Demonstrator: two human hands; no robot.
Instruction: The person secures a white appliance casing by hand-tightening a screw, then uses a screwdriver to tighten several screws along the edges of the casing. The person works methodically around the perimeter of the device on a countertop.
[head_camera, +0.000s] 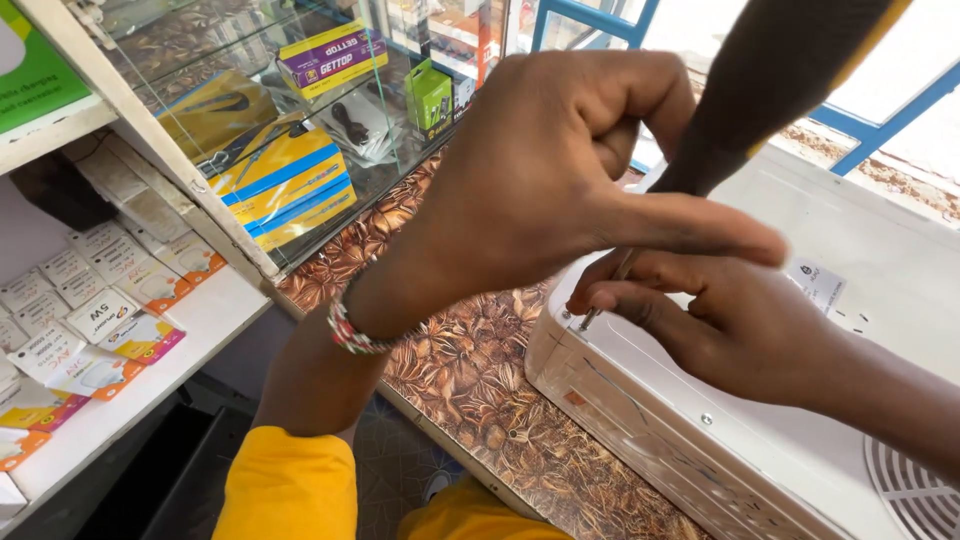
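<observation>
A screwdriver (690, 150) is gripped in the closed left hand (560, 170), its dark handle rising above the fist, while the thin shaft is steadied between the narrowed fingers (640, 300) of the right hand (740, 330) just below. The tip is set on a screw (582, 322) at the near corner of a white casing (800, 400), which lies on the patterned bench (480, 380) directly under both hands. The screw appears seated in its hole, so the work is judged to be at an early or middle stage; whether it is being loosened or tightened cannot be told. A second small screw (706, 419) is seen along the casing's edge below the right hand, in place. A round vent grille (915, 490) is cut off at the lower right corner. The screwdriver's upper end is lost beyond the top edge, and the tip is partly covered by the right fingers. Beyond the left hand, boxes (290, 180) behind glass are seen, their contents unclear. The far side of the casing is washed out by daylight.
</observation>
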